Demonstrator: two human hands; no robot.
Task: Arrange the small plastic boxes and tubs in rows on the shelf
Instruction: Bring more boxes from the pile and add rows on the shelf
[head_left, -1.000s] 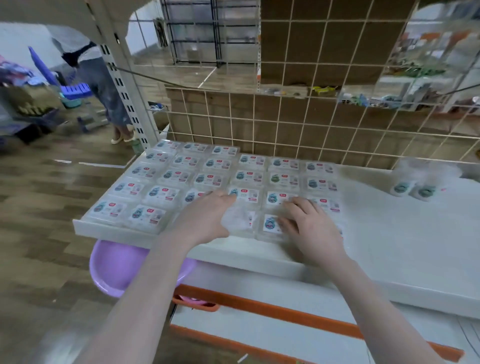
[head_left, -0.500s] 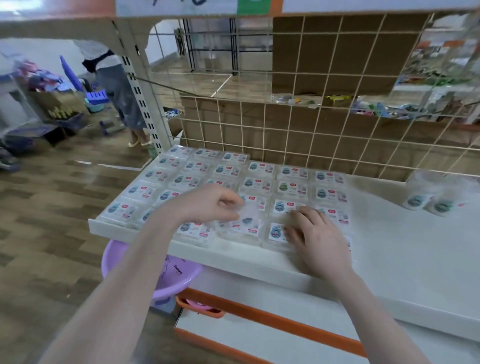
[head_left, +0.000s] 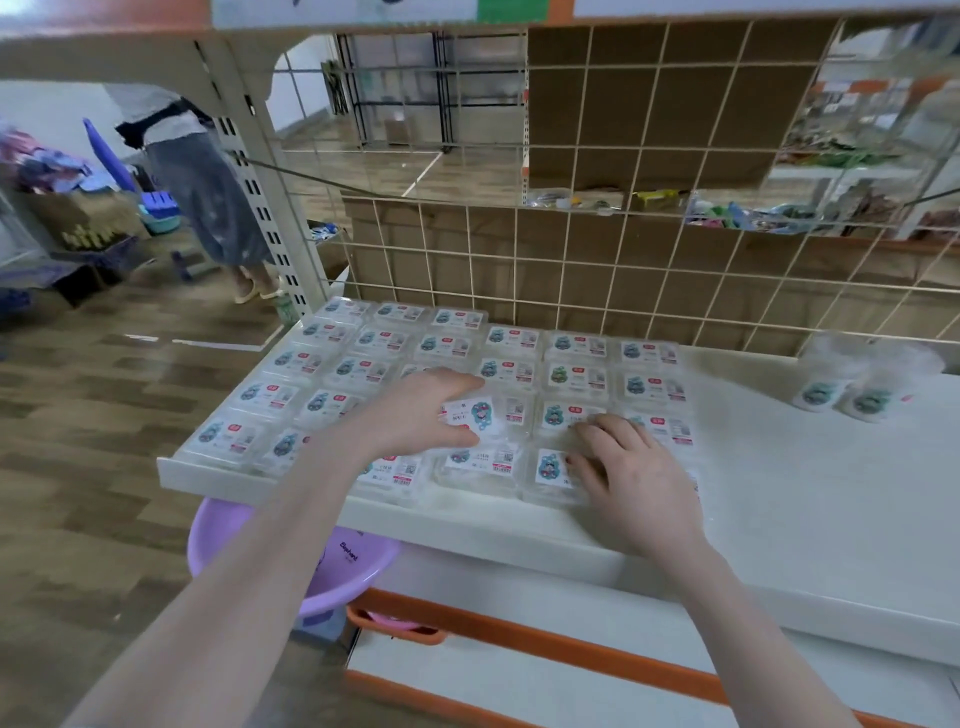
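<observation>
Several clear plastic boxes (head_left: 576, 345) with cartoon labels lie in rows on the left half of the white shelf (head_left: 810, 509). My left hand (head_left: 421, 410) grips one box (head_left: 480, 413) and holds it tilted above the middle rows, its label turned sideways. My right hand (head_left: 628, 467) rests with spread fingers on the front-row boxes (head_left: 548, 467) near the shelf edge. Two small round tubs (head_left: 841, 397) stand apart at the back right of the shelf.
A wire grid panel (head_left: 623, 270) backs the shelf. A purple basin (head_left: 322, 566) sits below its front left corner, above an orange-trimmed lower shelf (head_left: 519, 670). A person (head_left: 208, 192) stands on the wooden floor at the far left, beside boxes of goods.
My left hand has closed on one box and lifted it, turning it. My right hand has stayed on the front-row boxes. The camera has tilted up a little.
</observation>
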